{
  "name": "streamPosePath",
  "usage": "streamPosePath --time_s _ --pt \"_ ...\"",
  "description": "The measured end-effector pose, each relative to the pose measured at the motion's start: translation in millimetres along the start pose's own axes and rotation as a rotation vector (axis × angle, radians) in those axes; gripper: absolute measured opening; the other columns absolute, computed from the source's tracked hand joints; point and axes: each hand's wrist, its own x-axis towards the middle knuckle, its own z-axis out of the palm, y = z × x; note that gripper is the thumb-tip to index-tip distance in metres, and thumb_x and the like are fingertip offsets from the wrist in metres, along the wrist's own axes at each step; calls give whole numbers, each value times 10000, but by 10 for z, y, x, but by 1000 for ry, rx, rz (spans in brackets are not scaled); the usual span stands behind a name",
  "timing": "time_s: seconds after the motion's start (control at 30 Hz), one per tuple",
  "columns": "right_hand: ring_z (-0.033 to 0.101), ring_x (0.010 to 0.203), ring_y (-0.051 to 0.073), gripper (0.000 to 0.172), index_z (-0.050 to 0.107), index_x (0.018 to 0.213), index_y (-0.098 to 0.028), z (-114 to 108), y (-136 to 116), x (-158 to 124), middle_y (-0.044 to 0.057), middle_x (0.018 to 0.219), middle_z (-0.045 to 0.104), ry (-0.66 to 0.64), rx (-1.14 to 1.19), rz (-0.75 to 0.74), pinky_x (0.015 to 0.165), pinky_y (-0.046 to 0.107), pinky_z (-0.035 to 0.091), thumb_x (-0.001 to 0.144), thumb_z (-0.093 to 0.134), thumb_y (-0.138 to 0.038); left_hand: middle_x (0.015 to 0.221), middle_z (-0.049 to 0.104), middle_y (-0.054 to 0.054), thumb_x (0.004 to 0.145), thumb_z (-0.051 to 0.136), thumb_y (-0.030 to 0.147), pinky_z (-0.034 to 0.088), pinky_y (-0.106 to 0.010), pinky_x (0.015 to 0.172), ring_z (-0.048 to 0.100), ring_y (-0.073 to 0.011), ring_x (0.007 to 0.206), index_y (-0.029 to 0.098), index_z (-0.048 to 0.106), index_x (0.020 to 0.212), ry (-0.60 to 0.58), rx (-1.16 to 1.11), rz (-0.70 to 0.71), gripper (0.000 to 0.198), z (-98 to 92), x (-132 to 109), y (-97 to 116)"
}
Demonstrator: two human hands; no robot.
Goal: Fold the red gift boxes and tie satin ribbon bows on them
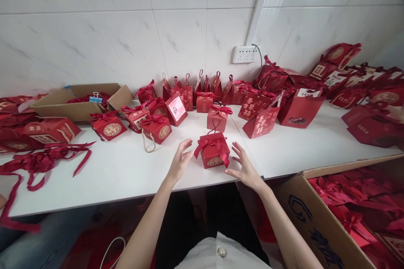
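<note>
In the head view a red gift box (211,156) with a ribbon bow (212,143) on top sits near the table's front edge, between my two hands. My left hand (181,160) is to its left, fingers curved and apart, holding nothing. On the other side, my right hand (243,164) has its fingers spread close to the box's right side and the bow's hanging tail. It holds nothing; whether a fingertip touches the ribbon I cannot tell. Just behind stands another small red box (217,120) with a bow.
Red boxes and bags line the white table (126,176). At left lie loose red ribbons (47,157) and a cardboard tray (66,111) with a blue binder clip (96,98). A large carton (296,201) of red ribboned items stands at lower right. The wall has a power socket (245,54).
</note>
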Motion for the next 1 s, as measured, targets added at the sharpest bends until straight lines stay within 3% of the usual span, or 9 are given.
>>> streamPosePath --time_s 0.1,0.23,0.37,0.5,0.63,0.77,1.0 --pt "195 1377 314 1094 85 1432 -332 -171 47 203 146 1510 143 -163 23 -32 1022 522 327 597 772 -503 1108 591 -103 793 513 476 427 -351 886 549 -235 1067 185 520 1039 44 140 -82 381 70 128 157" --pt "211 1372 327 1126 119 1432 -363 -358 71 459 134 1514 164 -260 153 -62 1001 529 345 529 732 -639 819 625 -38 770 546 481 451 -312 716 612 -192 772 182 529 972 -24 193 -161 362 107 153 244" --pt "189 1376 338 1176 120 1444 -341 -324 49 628 130 1514 172 -300 11 -59 1015 534 323 509 817 -486 586 544 34 767 562 392 424 -270 609 557 -145 596 171 518 958 -11 91 -147 295 132 93 267" --pt "236 1364 314 1161 45 1454 -325 -168 3 684 128 1491 232 -349 11 -96 1028 507 323 570 796 -299 536 512 58 784 555 363 388 -225 517 506 -110 526 177 510 972 -32 -21 -136 268 226 -50 375" --pt "312 1329 305 1139 59 1447 -337 -54 -33 633 124 1472 249 -285 64 -110 1002 496 372 572 782 -240 631 589 22 780 559 329 386 -211 459 503 -91 486 171 507 924 -87 -122 -199 220 379 -262 424" --pt "343 1306 287 1083 101 1438 -341 2 -61 480 117 1445 263 -167 82 -119 962 467 437 593 769 -236 691 608 -1 774 571 315 410 -210 465 512 -86 513 164 505 843 -57 -179 -229 179 486 -442 360" --pt "343 1297 292 1007 138 1435 -338 -71 -168 148 95 1399 299 37 -90 -190 994 477 426 635 735 -209 643 631 7 740 619 323 423 -219 533 544 -91 530 181 445 758 -96 -261 -289 225 564 -575 264"
